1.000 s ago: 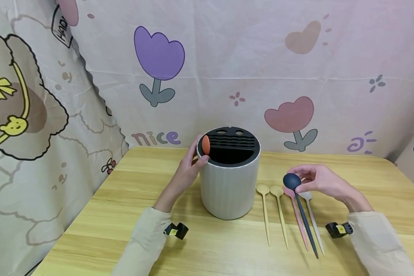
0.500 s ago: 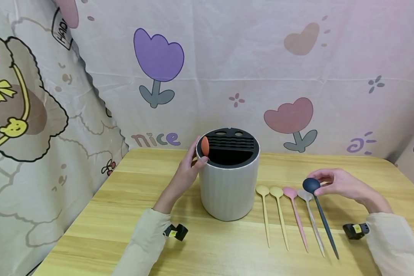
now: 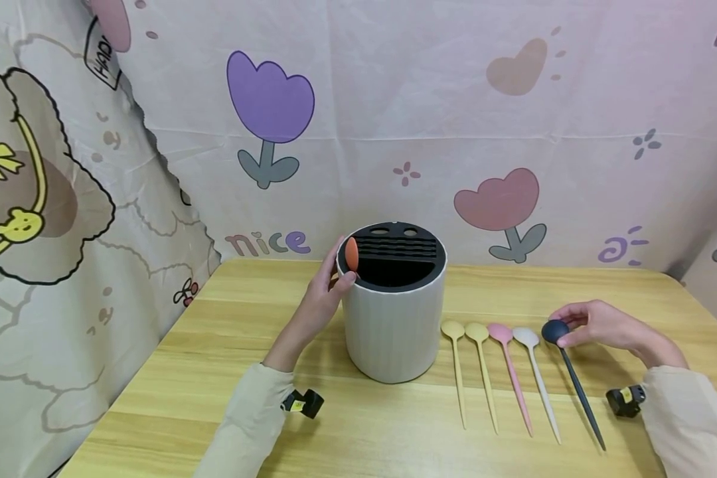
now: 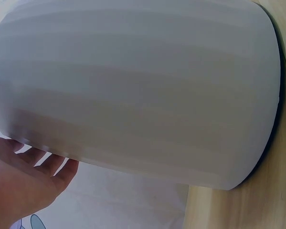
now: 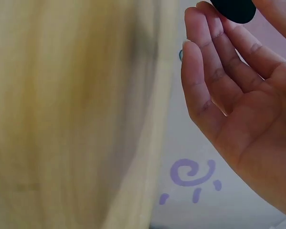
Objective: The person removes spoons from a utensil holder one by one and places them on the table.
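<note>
In the head view my left hand (image 3: 325,292) grips the upper left side of a ribbed, off-white utensil holder (image 3: 392,338) with a black slotted top. The left wrist view has the fingers (image 4: 61,168) against the holder's wall (image 4: 147,95). Inside the rim, beside the left thumb, an orange oval head (image 3: 352,254) sticks up; its lower part is hidden. At the right my right hand (image 3: 612,328) pinches a dark blue long-handled spoon (image 3: 579,385) by its round head, low over the table. Only part of that dark head (image 5: 238,8) appears in the right wrist view.
Left of the dark spoon lie two yellow spoons (image 3: 457,365) (image 3: 484,368), a pink spoon (image 3: 514,372) and a white spoon (image 3: 538,378), in a row on the wooden table (image 3: 215,392). A patterned cloth (image 3: 370,99) hangs behind the table.
My right hand has carried the dark blue spoon rightward and down, from over the pink and white spoons to the right end of the row. The left hand keeps its place on the holder.
</note>
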### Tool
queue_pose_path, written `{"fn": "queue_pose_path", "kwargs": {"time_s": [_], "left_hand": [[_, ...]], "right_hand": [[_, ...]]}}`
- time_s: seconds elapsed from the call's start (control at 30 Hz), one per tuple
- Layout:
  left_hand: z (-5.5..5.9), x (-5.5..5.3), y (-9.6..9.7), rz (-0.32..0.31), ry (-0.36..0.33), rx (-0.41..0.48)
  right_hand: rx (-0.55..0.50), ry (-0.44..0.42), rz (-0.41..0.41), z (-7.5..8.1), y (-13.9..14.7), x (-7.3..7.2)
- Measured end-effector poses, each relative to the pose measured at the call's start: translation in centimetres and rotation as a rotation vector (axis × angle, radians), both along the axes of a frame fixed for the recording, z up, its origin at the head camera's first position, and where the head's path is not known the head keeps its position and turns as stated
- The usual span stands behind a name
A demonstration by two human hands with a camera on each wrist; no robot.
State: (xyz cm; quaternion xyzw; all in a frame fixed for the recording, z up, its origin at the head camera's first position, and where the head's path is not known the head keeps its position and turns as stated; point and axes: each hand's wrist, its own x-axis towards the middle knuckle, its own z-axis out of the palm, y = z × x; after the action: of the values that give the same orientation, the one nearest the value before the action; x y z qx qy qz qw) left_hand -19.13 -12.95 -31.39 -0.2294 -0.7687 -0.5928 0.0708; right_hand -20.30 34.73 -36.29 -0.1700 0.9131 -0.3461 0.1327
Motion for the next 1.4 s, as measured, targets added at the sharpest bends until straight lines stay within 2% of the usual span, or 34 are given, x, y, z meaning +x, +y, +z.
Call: {"fn": "queue_pose_path", "kwargs": {"time_s": [0.3, 0.47, 1.0, 1.17, 1.4], "left_hand": [[-0.15, 0.0, -0.1, -0.002, 0.007, -0.004], [-0.11, -0.03, -0.08, -0.005, 0.022, 0.003], [-0.14, -0.01, 0.02, -0.004, 0.028, -0.008], [-0.17, 0.07, 0.03, 0.001, 0.012, -0.01], [-0.18, 0.13, 0.07, 0.014, 0.01, -0.013]], "right_hand": [[-0.022, -0.045, 0.041, -0.81, 0.4, -0.39], [-0.019, -0.072, 0.027, -0.93, 0.33, -0.48], [0.053, -0.02, 0.006, -1.07, 0.01, -0.45], [0.048, -0.031, 0.001, -1.03, 0.05, -0.37], [-0.002, -0.033, 0.036, -0.94, 0.44, -0.43]]}}
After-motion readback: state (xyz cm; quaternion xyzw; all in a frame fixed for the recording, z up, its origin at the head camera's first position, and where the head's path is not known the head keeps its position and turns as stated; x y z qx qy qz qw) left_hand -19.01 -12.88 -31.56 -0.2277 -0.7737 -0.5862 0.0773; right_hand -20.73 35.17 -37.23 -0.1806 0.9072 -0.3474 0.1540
